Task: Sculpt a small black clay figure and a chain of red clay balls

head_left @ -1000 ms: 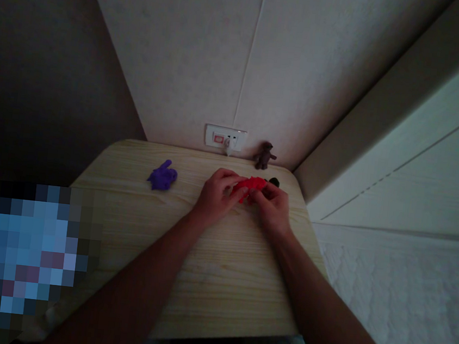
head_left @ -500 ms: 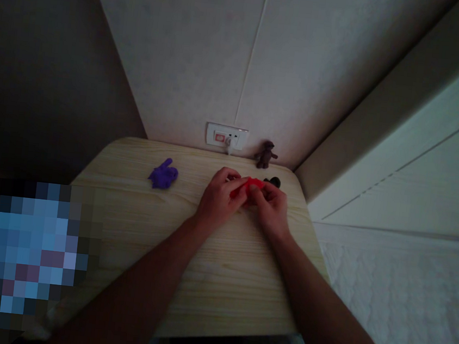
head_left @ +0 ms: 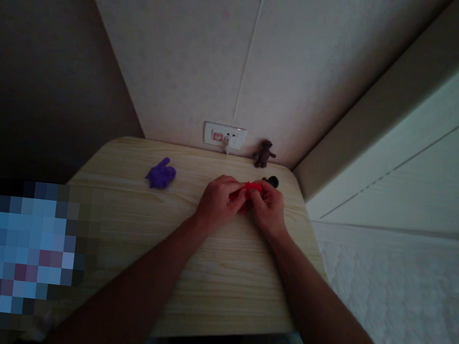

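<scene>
My left hand (head_left: 219, 201) and my right hand (head_left: 269, 204) meet over the table, both closed on one piece of red modelling clay (head_left: 253, 187). The thumbs and fingertips pinch it from either side, and they cover much of its shape. Just beyond my right hand lies a small black round thing (head_left: 273, 182), partly hidden by the fingers. A dark brown figure (head_left: 263, 155) with arms held out stands upright near the wall. To the left, apart from both hands, is a lump of purple clay (head_left: 161, 174) with a piece sticking up.
The pale wooden table (head_left: 218, 280) has rounded back corners and meets the wall. Behind it, a wall socket (head_left: 224, 136) holds a plug. A light cabinet side (head_left: 379, 155) rises at the right, above a white quilted surface (head_left: 383, 308). A pixelated patch hides the lower left.
The view has shifted very slightly. My fingers have moved a little on the red clay, and the left-hand fingers are more curled. The other things stay in place.
</scene>
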A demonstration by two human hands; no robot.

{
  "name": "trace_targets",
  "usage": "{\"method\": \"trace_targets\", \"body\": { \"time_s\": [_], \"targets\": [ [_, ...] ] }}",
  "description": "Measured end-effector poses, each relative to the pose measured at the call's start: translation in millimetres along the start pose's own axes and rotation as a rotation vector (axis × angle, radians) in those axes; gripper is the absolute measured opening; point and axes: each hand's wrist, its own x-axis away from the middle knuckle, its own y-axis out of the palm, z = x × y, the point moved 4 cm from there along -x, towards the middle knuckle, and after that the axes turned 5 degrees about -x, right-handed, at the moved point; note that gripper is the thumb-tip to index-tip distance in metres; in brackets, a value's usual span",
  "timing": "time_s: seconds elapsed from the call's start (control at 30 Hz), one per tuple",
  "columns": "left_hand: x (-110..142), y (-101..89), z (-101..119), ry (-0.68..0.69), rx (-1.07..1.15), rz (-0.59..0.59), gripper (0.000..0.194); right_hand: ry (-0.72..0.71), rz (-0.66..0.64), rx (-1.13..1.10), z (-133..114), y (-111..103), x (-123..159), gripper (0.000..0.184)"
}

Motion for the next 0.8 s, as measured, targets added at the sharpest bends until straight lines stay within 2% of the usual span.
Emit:
{"method": "trace_targets", "body": {
  "time_s": [0.13, 0.3, 0.4, 0.6, 0.8],
  "targets": [
    [-2, -1.8, -1, -0.076, 0.07, 0.025, 0.021, -0.005, -0.019, -0.025, 0, 2, 1, 0.016],
    [-2, -0.1, -8, -0.231, 0.276, 0.059, 0.015, 0.014, -0.04, -0.091, 1, 4, 1, 0.018],
    [-1, 4.4, -13, -0.306, 0.369, 0.029, 0.021, 0.05, -0.054, -0.169, 4, 6, -2, 0.022],
    [-2, 6.3, -13, -0.263, 0.435, -0.008, 0.027, 0.035, -0.044, -0.284, 8, 4, -6, 0.03],
    [-1, 4.4, -18, -0.282, 0.346, 0.042, 0.026, -0.044, 0.036, -0.08, 4, -3, -6, 0.039]
  ]
}}
